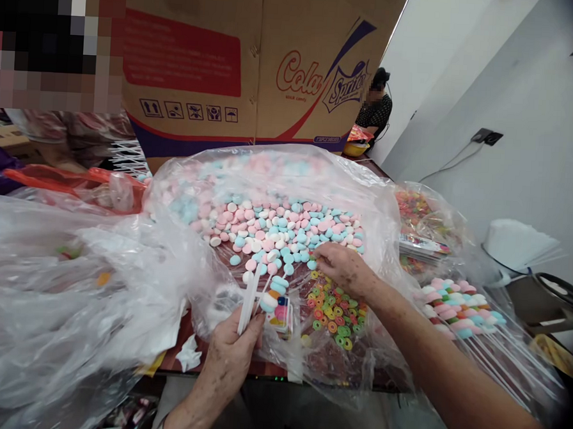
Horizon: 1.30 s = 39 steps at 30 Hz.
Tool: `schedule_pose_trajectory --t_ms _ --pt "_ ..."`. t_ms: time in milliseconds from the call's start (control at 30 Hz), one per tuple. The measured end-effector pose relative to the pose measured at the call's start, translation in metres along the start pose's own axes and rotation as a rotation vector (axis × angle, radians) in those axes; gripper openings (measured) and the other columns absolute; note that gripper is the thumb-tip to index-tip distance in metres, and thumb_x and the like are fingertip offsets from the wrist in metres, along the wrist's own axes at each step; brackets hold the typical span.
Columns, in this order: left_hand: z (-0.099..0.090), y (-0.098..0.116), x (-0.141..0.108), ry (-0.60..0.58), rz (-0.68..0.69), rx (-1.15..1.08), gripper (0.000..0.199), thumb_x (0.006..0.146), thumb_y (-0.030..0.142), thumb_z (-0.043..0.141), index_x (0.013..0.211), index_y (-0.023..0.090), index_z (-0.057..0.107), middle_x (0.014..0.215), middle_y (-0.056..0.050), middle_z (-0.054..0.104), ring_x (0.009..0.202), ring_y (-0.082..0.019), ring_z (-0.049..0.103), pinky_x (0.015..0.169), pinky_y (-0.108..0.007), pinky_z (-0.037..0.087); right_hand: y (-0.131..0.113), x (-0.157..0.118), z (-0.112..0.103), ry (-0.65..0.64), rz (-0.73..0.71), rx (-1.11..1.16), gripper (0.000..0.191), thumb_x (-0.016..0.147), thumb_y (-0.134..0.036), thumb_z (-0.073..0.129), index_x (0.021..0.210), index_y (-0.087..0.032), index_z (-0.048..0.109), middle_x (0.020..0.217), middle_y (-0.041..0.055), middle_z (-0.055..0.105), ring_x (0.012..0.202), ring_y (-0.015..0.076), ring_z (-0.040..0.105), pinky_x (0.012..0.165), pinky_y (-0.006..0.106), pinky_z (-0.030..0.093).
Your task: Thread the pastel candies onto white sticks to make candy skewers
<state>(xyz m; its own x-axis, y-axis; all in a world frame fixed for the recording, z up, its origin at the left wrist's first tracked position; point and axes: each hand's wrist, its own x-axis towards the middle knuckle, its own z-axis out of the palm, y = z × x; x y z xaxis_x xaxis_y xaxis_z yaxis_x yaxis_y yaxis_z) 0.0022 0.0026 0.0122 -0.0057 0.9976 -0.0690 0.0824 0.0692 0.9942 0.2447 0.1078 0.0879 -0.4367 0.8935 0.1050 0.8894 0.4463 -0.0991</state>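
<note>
My left hand (231, 349) is closed around several white sticks (249, 299) and a skewer. Pink, white and blue candies (267, 301) and an orange piece sit threaded on that skewer. Above and to the right, my right hand (344, 267) has its fingers pinched together at the edge of a heap of pastel marshmallows (276, 230); what is between the fingertips is hidden. Just below it lie yellow, green and red gummy rings (336, 310) on clear plastic. Beside my left hand, a small stack of printed cards (283, 318) is partly covered.
A large cardboard box (203, 63) stands behind the marshmallows. Finished marshmallow skewers (464, 307) lie in plastic at right, near another bag of gummies (414, 211). Crumpled clear plastic (72, 280) covers the left side. Two other people are in the background.
</note>
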Motion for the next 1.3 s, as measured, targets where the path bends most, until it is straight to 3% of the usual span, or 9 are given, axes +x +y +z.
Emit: schedule_pose_trajectory --t_ms 267,500,600,767,867,1100,1300 --pt "-0.001 -0.001 -0.001 -0.032 0.005 0.019 0.027 0.089 0.037 0.055 0.070 0.018 0.058 0.053 0.006 0.047 0.050 -0.011 0.038 0.048 -0.022 0.029 -0.007 -0.004 0.017 -0.134 -0.327 -0.344 0.017 0.088 -0.004 0.049 0.091 -0.014 0.061 0.089 0.0082 0.064 0.088 0.0222 0.057 0.079 0.031 0.041" --pt "-0.002 -0.002 -0.001 -0.026 0.017 0.039 0.023 0.088 0.035 0.055 0.079 0.017 0.065 0.052 0.006 0.047 0.052 -0.013 0.041 0.051 -0.023 0.032 -0.013 -0.001 0.016 -0.154 -0.348 -0.334 0.019 0.090 -0.004 0.045 0.092 -0.013 0.062 0.092 0.0111 0.064 0.090 0.0215 0.057 0.083 0.033 0.042" --pt "-0.001 0.001 0.000 -0.041 0.021 0.050 0.023 0.089 0.035 0.054 0.077 0.018 0.064 0.053 0.006 0.047 0.052 -0.013 0.040 0.051 -0.023 0.031 -0.015 0.001 0.019 -0.087 -0.187 -0.067 0.018 0.084 -0.002 0.050 0.084 -0.014 0.063 0.085 0.0084 0.065 0.085 0.0200 0.058 0.078 0.031 0.043" --pt "0.000 0.014 -0.002 -0.059 0.036 0.078 0.023 0.087 0.034 0.052 0.076 0.018 0.063 0.056 0.005 0.048 0.055 -0.014 0.041 0.053 -0.024 0.032 -0.030 -0.002 0.015 0.121 0.183 0.988 0.010 0.079 -0.022 0.061 0.088 -0.019 0.066 0.079 -0.0001 0.065 0.069 0.0137 0.057 0.064 0.026 0.044" --pt "0.001 0.018 -0.002 -0.066 0.053 0.105 0.023 0.087 0.034 0.051 0.077 0.018 0.064 0.058 0.005 0.049 0.057 -0.015 0.043 0.055 -0.025 0.033 -0.041 -0.008 0.014 0.100 0.307 1.443 0.019 0.072 -0.029 0.072 0.087 -0.019 0.068 0.075 -0.0005 0.066 0.065 0.0134 0.060 0.063 0.027 0.046" --pt "0.003 0.019 -0.003 -0.067 0.040 0.170 0.027 0.087 0.037 0.050 0.082 0.017 0.067 0.057 0.005 0.046 0.055 -0.015 0.040 0.053 -0.025 0.031 -0.052 -0.012 0.016 0.093 0.372 1.605 0.021 0.067 -0.028 0.078 0.083 -0.018 0.071 0.070 -0.0002 0.068 0.061 0.0112 0.061 0.058 0.023 0.045" --pt "0.000 0.016 -0.003 -0.076 0.040 0.155 0.028 0.087 0.037 0.050 0.091 0.018 0.070 0.061 0.004 0.049 0.059 -0.016 0.043 0.056 -0.025 0.033 -0.046 -0.013 0.013 0.074 0.264 1.419 0.018 0.069 -0.030 0.076 0.082 -0.018 0.072 0.078 0.0007 0.068 0.066 0.0118 0.059 0.062 0.025 0.047"
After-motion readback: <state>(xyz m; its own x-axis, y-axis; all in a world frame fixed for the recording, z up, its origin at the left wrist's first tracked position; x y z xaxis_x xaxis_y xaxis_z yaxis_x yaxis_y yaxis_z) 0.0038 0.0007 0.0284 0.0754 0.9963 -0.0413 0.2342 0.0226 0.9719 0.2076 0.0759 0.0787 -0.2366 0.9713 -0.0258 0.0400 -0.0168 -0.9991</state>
